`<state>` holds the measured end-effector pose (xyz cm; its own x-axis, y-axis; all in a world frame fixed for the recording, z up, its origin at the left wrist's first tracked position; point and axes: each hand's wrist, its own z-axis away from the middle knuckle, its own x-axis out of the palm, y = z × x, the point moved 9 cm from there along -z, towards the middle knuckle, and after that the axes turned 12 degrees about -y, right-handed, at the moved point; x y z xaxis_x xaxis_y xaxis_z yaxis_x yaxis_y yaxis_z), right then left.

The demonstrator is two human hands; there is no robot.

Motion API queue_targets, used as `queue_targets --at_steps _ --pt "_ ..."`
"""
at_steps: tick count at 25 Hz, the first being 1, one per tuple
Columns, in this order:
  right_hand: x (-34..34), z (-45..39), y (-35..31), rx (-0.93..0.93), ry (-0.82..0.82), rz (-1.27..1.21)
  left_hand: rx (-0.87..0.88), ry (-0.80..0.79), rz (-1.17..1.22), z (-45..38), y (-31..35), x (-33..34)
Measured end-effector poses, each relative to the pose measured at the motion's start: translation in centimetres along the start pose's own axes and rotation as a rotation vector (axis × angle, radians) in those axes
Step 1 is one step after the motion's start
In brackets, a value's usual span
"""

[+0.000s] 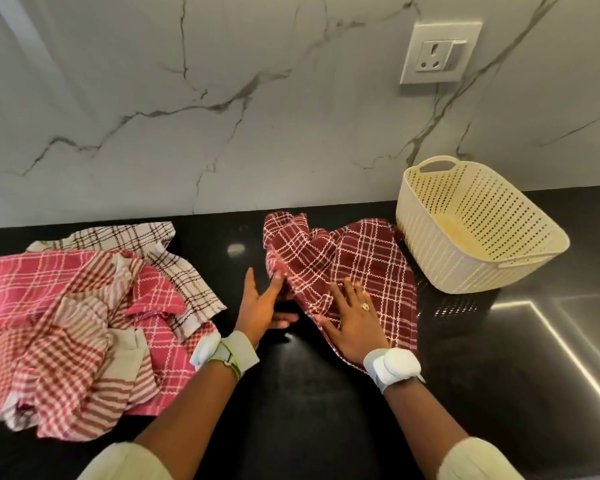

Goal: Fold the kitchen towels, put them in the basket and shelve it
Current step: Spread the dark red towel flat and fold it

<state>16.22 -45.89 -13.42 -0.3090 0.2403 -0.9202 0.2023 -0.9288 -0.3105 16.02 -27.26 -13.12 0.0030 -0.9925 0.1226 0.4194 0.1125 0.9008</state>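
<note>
**On the black counter: maroon towel under both hands**

Along the back, marble-veined wall (pixel 222 116), grey streaks, white socket plate (pixel 440 53) upper right. Below it, glossy black countertop (pixel 309 393), light strip reflected at right.

Left side: heap of unfolded towels (pixel 84 323) — pink check, red-and-cream stripe, small red gingham, cream with brown grid at the back edge. Overlapping, crumpled, none folded.

Right rear: cream perforated basket (pixel 478 226), upright on the counter, nothing inside, handle cut-outs at both ends. Touching or just beside the maroon towel's right edge; cannot tell which.

Centre: maroon checked towel (pixel 361 265), rumpled, bunched at its upper left, flatter toward the near edge.

Right hand (pixel 354 320) palm down on the towel's near part, fingers straight and spread, ring on one finger. Left hand (pixel 260 306) at the towel's left edge, fingers extended, fingertips touching the bunched cloth; no clear pinch visible.

White bands on both wrists, pale sleeves at the bottom edge.
</note>
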Motion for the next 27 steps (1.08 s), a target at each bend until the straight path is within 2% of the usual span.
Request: queue_targets --at_steps 3,6,8,10,12,14,16,17,18,19,20,22,23,25,27 --pt "2.6 1.3 1.1 0.054 0.005 0.052 0.077 -0.116 0.127 -0.1 1.0 0.8" --pt "1.7 1.3 0.7 0.078 0.033 0.053 0.228 0.006 0.216 0.0 3.4 -1.1" --pt "1.6 1.5 0.5 0.107 0.039 0.037 0.403 0.123 0.081 2.0 5.9 -2.3" --pt "2.3 2.4 -0.5 0.151 0.010 0.039 0.569 0.171 -0.190 4.6 7.5 -3.0" --pt "2.8 3.6 -0.8 0.205 -0.022 0.044 0.502 0.313 -0.267 5.6 4.8 -5.2" --pt "2.0 4.5 -1.9 0.250 0.029 0.077 0.303 0.503 -0.209 6.7 0.9 -8.9" --pt "0.3 5.8 -3.6 0.212 0.207 0.041 0.379 0.578 -0.464 8.0 1.0 -9.7" --pt "-0.2 6.3 -4.3 0.183 0.280 -0.031 0.491 0.557 -0.644 8.6 2.2 -8.7" --pt "-0.5 6.6 -5.0 0.164 0.328 -0.095 0.607 0.463 -0.803 8.9 3.5 -7.0" --pt "-0.5 6.7 -5.5 0.160 0.347 -0.137 0.685 0.304 -0.917 8.8 4.5 -4.9" --pt "-0.4 6.4 -5.3 0.152 0.352 -0.147 0.681 0.114 -1.011 8.0 4.5 -2.5" --pt "0.5 6.1 -5.3 0.172 0.334 -0.085 0.513 -0.206 -1.208 5.7 1.8 0.3" --pt "1.3 6.1 -5.1 0.207 0.280 -0.064 0.404 -0.263 -1.324 4.8 0.0 0.2" --pt "3.4 7.0 -3.9 0.300 0.151 -0.058 0.247 -0.238 -1.479 4.2 -3.2 -1.5" --pt "3.9 8.6 -2.6 0.379 0.129 -0.058 0.225 -0.150 -1.513 5.3 -3.9 -2.7"
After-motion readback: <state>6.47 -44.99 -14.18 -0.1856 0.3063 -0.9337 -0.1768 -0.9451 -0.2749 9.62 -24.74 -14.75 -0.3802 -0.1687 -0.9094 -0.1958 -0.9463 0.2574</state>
